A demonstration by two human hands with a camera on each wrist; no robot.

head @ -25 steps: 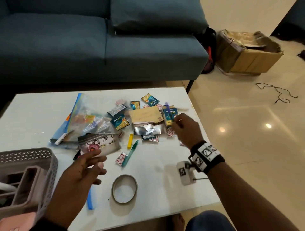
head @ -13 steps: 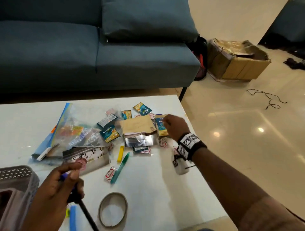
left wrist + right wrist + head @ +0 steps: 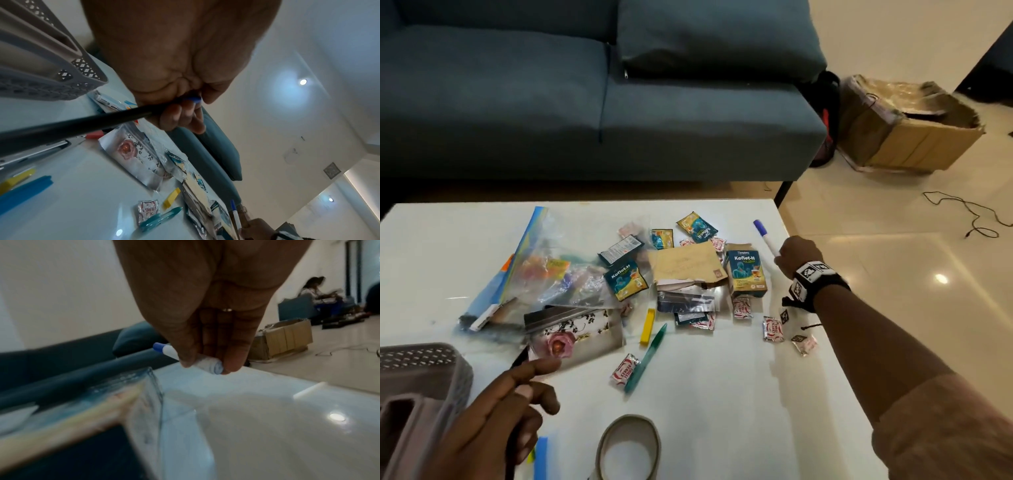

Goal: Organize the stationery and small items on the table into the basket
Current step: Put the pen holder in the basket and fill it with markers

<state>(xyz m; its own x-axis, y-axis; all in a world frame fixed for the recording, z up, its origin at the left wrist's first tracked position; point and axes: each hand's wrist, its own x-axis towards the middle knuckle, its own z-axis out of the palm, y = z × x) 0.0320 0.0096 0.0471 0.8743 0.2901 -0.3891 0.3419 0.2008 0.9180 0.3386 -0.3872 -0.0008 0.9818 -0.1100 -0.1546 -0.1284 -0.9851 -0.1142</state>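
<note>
Holding a white marker with blue cap (image 3: 765, 238) in the right hand (image 3: 796, 258), fingers (image 3: 232, 344) curled round its lower barrel, cap end pointing up and away; it sits just right of the Koflet-H box (image 3: 745, 274), lifted off the tabletop (image 3: 722, 394). Left hand (image 3: 496, 418) grips a thin black stick-like item (image 3: 72, 125) plus something small and blue (image 3: 193, 99) pinched at the fingertips; can't tell what either is. That hand is well to the near left of the box, right beside the grey perforated basket (image 3: 424, 373), which stands at the tabletop's near-left corner.

Landmark = Koflet-H box, upright on the tabletop:
- Touching its left side: tan envelope (image 3: 685, 263) on a stack of silver and dark packets.
- Further left: Koflet-H sachet (image 3: 625, 279), then a clear zip bag (image 3: 544, 270) with colourful contents.
- Behind it: two more yellow-blue sachets.
- Near side: red-white candy wrappers (image 3: 773, 329) scattered, a yellow clip (image 3: 647, 325), a green pen (image 3: 647, 356) with another candy wrapper touching it.
- Near left: floral photo card (image 3: 575, 334).
- Nearest edge: tape roll (image 3: 630, 445), flat; blue clip (image 3: 541, 455) beside the left hand.

Beyond the tabletop: blue sofa (image 3: 585, 85); on the floor, cardboard box (image 3: 907, 130) and a loose black cable (image 3: 969, 212).
</note>
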